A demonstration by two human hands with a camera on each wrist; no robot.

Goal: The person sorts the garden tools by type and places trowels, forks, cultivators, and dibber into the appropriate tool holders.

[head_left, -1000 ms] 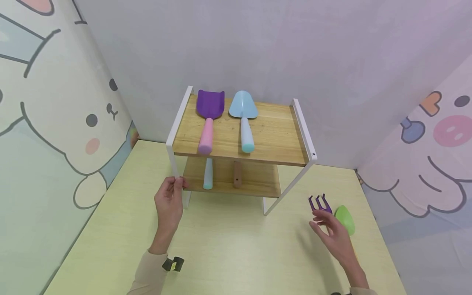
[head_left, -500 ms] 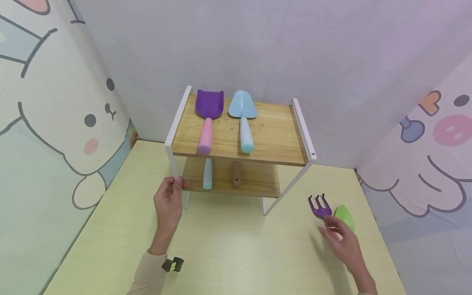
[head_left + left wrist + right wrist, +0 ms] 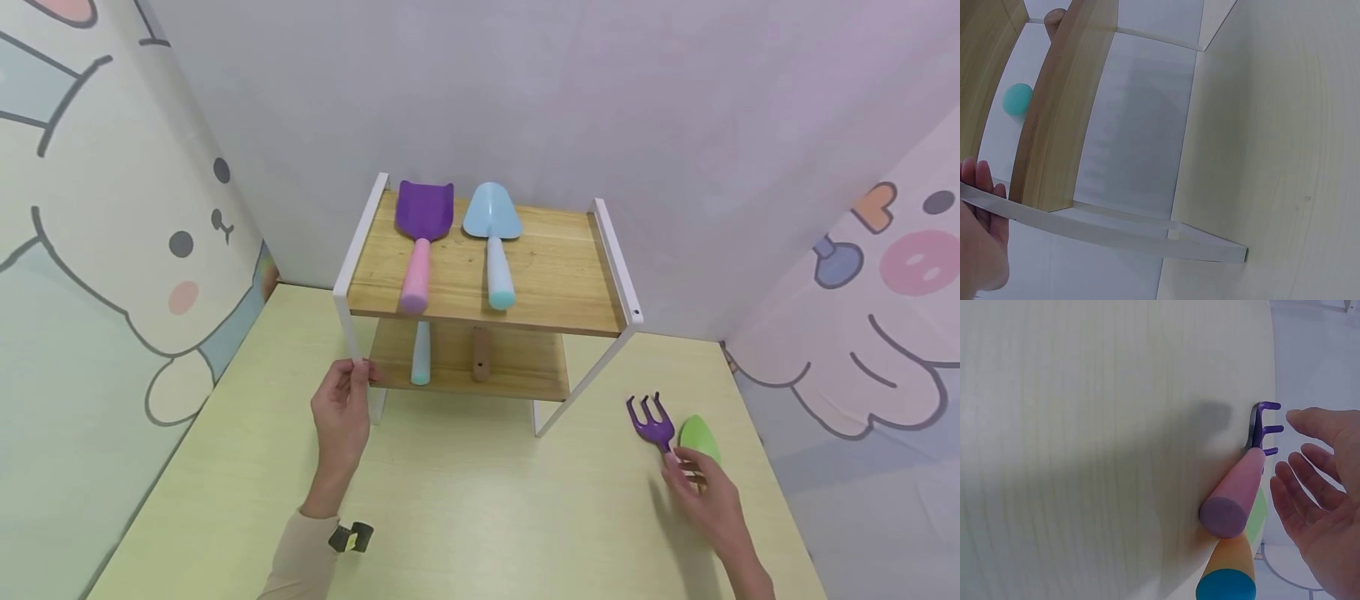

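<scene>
My left hand (image 3: 341,412) grips the white front-left post (image 3: 1104,234) of a two-tier wooden shelf rack (image 3: 555,271), thumb in front and fingertips behind. Just over the pink handle (image 3: 1235,494) of a purple hand rake (image 3: 652,425) hovers my right hand (image 3: 708,500). Its fingers are loosely bent, and the right wrist view shows a gap between them and the handle. Beside the rake lies a green trowel (image 3: 699,440) with an orange handle (image 3: 1230,559) and blue end, partly hidden by that hand in the head view.
On the top tier lie a purple shovel (image 3: 424,212) with a pink handle and a light blue trowel (image 3: 492,212). A pale blue handle (image 3: 422,354) and a brown handle (image 3: 481,354) show on the lower tier. Cartoon-printed walls surround the pale table (image 3: 465,517).
My right hand has moved back toward me and slightly right, from over the rake's head to over its handle, uncovering the purple tines. The left hand keeps its hold on the post.
</scene>
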